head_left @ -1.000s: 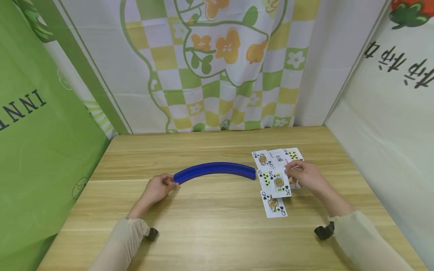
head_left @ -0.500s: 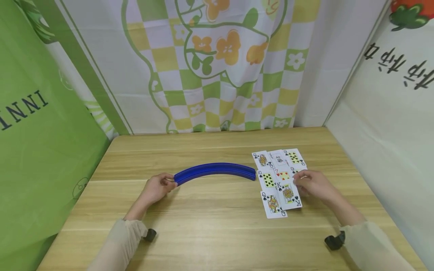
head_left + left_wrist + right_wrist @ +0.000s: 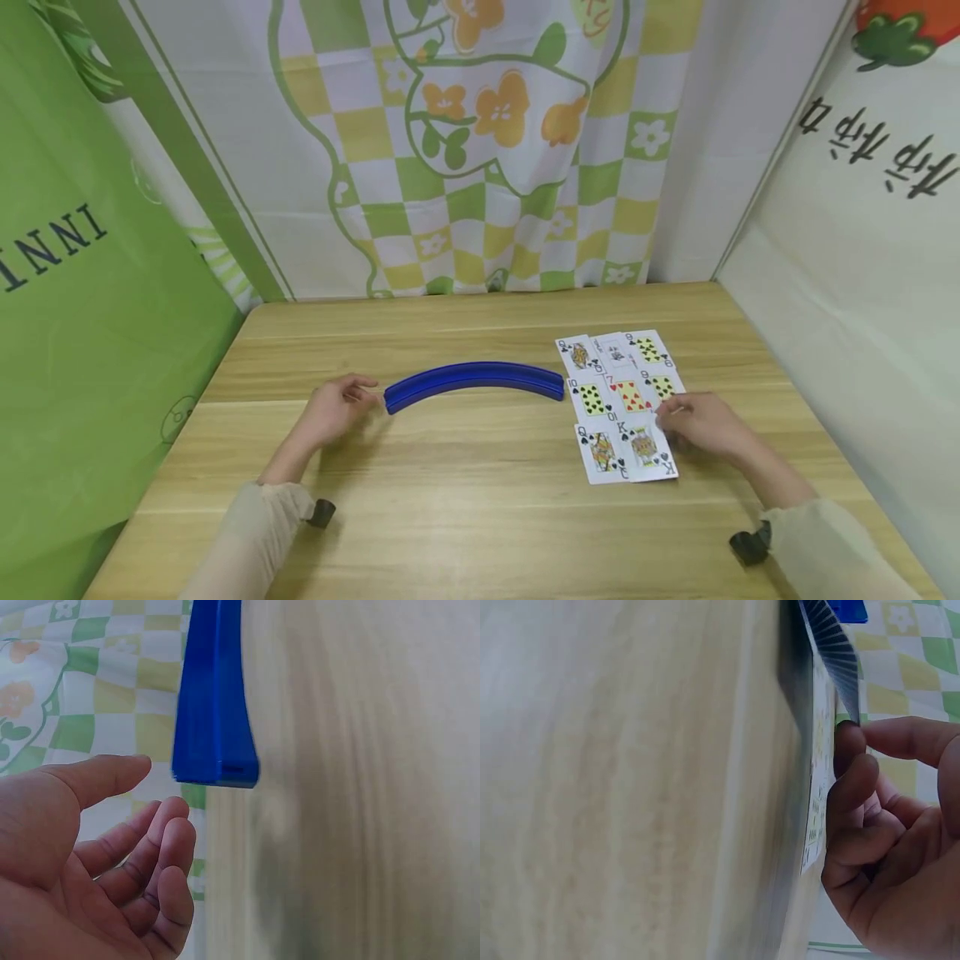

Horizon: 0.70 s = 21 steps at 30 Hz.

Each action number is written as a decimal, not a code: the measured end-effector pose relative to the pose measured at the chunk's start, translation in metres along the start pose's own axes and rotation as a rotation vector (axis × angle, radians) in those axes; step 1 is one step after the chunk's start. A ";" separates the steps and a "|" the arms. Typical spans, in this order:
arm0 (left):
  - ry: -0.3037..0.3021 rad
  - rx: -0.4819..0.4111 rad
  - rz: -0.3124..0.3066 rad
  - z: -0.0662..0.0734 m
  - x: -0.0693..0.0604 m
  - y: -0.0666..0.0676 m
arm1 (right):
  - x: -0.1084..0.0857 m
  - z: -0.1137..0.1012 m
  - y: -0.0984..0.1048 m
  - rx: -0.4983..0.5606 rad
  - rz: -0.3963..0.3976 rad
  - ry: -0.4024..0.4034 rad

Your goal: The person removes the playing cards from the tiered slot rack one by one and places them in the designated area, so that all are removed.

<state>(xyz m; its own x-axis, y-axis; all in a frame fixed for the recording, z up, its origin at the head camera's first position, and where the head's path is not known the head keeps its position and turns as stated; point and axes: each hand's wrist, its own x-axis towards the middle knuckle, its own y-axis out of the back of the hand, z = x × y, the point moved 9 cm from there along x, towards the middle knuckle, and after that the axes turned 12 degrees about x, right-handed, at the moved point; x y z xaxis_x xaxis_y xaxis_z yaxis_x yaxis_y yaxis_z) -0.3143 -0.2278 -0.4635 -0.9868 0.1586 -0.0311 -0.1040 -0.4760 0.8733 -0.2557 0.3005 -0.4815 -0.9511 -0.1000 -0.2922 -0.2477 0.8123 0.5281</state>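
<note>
My right hand [image 3: 707, 427] pinches the king of spades [image 3: 643, 448] by its right edge between thumb and fingers. In the right wrist view the card [image 3: 835, 656] tilts above the table, its patterned back showing. Just left of it lies a queen of spades [image 3: 600, 454]; behind are a ten of spades [image 3: 592, 400] and a seven of hearts [image 3: 632, 396]. A curved blue card holder [image 3: 474, 376] lies mid-table. Beside its left end is my left hand [image 3: 335, 412], holding nothing. The left wrist view shows a gap between those relaxed fingers and the holder's end [image 3: 214, 712].
More face-up cards form rows at the right: a queen [image 3: 578, 356], a joker-like card [image 3: 616, 352] and two nines, one [image 3: 649, 349] in the back row. The wooden table [image 3: 465, 517] meets patterned curtains [image 3: 465, 208] behind and fabric walls on both sides.
The king of spades has moved right and toward me in my right hand, uncovering the seven of hearts. My left hand has let go of the blue card holder and drawn slightly left.
</note>
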 end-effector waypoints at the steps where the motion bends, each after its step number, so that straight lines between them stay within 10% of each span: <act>1: 0.000 0.005 -0.001 0.001 0.000 0.002 | 0.000 0.000 0.000 -0.024 0.004 -0.002; 21: -0.059 0.027 0.043 0.029 0.009 0.037 | 0.006 -0.009 0.005 -0.206 0.042 0.064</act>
<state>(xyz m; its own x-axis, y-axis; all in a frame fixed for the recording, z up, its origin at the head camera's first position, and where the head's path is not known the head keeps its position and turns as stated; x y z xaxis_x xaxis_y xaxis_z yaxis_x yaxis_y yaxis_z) -0.3238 -0.2192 -0.4172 -0.9813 0.1895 0.0345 -0.0578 -0.4604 0.8858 -0.2645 0.2987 -0.4738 -0.9695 -0.1104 -0.2189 -0.2340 0.6826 0.6923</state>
